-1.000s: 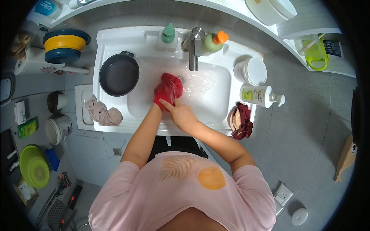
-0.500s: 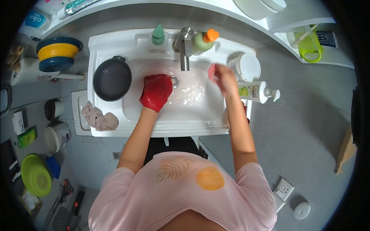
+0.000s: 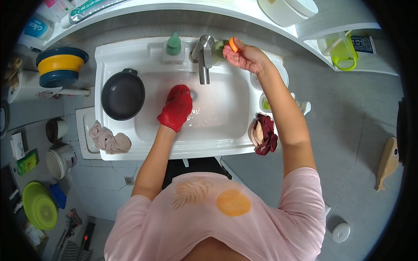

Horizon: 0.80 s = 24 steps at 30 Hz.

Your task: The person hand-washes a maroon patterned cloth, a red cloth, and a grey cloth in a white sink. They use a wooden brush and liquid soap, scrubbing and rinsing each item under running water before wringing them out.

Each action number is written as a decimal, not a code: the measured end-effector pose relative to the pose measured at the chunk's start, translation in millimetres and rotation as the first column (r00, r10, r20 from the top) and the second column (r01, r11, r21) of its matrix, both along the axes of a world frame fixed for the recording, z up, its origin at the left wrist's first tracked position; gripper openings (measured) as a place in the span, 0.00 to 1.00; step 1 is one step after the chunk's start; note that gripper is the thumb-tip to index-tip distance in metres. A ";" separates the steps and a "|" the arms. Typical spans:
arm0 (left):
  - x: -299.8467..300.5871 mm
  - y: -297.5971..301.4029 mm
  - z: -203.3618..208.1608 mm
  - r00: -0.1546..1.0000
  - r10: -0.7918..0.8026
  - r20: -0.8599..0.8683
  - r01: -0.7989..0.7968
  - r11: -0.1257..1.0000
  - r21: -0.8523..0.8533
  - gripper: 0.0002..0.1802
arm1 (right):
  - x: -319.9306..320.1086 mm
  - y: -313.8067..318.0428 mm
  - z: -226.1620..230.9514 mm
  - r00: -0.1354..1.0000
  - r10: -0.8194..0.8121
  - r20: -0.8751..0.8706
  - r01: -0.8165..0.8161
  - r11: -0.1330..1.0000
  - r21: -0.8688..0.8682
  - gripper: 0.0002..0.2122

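Observation:
A smooth red leathery thing (image 3: 175, 114) covers my left hand (image 3: 173, 124) like a mitt, hiding its fingers. That hand is low in the white sink (image 3: 217, 150), beside the drain, over shallow water. At the back of the sink, right of the metal tap (image 3: 204, 65), stands a green bottle (image 3: 219, 53) with an orange pump head (image 3: 234, 44). My right hand (image 3: 246, 56) is closed around this pump head, thumb against it and reddish, wet-looking fingers curled below. Its forearm partly covers the items on the sink's right rim.
A dark frying pan (image 3: 123, 95) rests on the sink's left side, above a beige cloth (image 3: 109, 138). A green-topped dispenser (image 3: 173, 45) stands left of the tap. A maroon cloth (image 3: 266, 135), white tub (image 3: 282, 78) and white pump bottle (image 3: 303, 106) line the right side.
My right hand has moved up and left from above the sink's right side to the orange pump head. The red thing on my left hand has turned slightly. The water ripples less.

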<state>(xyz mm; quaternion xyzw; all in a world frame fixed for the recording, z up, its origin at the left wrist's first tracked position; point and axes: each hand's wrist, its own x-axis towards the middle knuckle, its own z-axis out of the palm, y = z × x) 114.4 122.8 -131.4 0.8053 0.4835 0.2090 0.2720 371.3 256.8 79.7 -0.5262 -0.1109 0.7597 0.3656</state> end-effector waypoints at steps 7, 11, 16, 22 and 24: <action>18.1 15.6 41.7 0.973 -0.008 -0.230 0.073 0.959 0.274 0.07 | -6.2 -3.9 1.5 0.990 -0.027 0.138 0.020 0.998 0.051 0.19; 8.7 10.4 102.5 0.990 0.131 0.059 -0.128 0.991 -0.049 0.06 | -4.2 -27.2 -5.0 0.993 0.053 -0.109 -0.034 0.985 0.171 0.18; 1.6 6.8 111.8 0.956 0.064 0.288 -0.033 0.993 -0.111 0.08 | -74.4 -125.8 -40.1 0.995 0.095 -0.018 -0.090 0.978 0.187 0.14; 8.6 -17.0 71.1 -0.133 0.798 0.588 0.530 0.558 -0.638 0.14 | -143.8 -177.6 -97.6 0.465 -0.175 0.868 -0.790 0.360 0.496 0.15; 14.2 -24.4 71.8 -0.210 0.849 0.485 0.641 0.494 -0.587 0.18 | -121.1 -161.7 -131.7 0.431 -0.140 0.891 -0.574 0.720 0.390 0.17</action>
